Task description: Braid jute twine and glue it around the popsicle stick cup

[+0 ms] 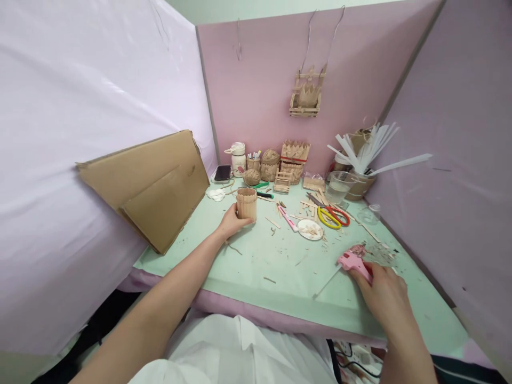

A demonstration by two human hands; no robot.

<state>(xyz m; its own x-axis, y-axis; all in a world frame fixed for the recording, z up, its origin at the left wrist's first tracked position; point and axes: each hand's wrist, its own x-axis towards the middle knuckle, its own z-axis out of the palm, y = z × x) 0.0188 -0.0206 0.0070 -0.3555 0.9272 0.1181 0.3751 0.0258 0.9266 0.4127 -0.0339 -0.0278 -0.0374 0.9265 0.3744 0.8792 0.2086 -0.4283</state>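
Note:
A small round cup of wooden sticks (247, 206) stands upright on the pale green table (256, 288). My left hand (233, 221) is wrapped round its left side and lower front, with the thumb across the base. Over at the right, my right hand (384, 288) grips the handle of a pink glue gun (354, 262). A clear glue stick (328, 282) reaches from the gun down to the left. Just beyond the gun lie scissors with yellow and red handles (330, 217) and a white dish of wood scraps (310, 229).
Cardboard (160, 186) leans at the left. Along the back stand a white bottle (238, 160), twine balls (252, 177) and stick baskets (294, 160). A clear cup of liquid (338, 188) and a pot of white strips (360, 186) are at the back right. Twigs and scraps litter the table.

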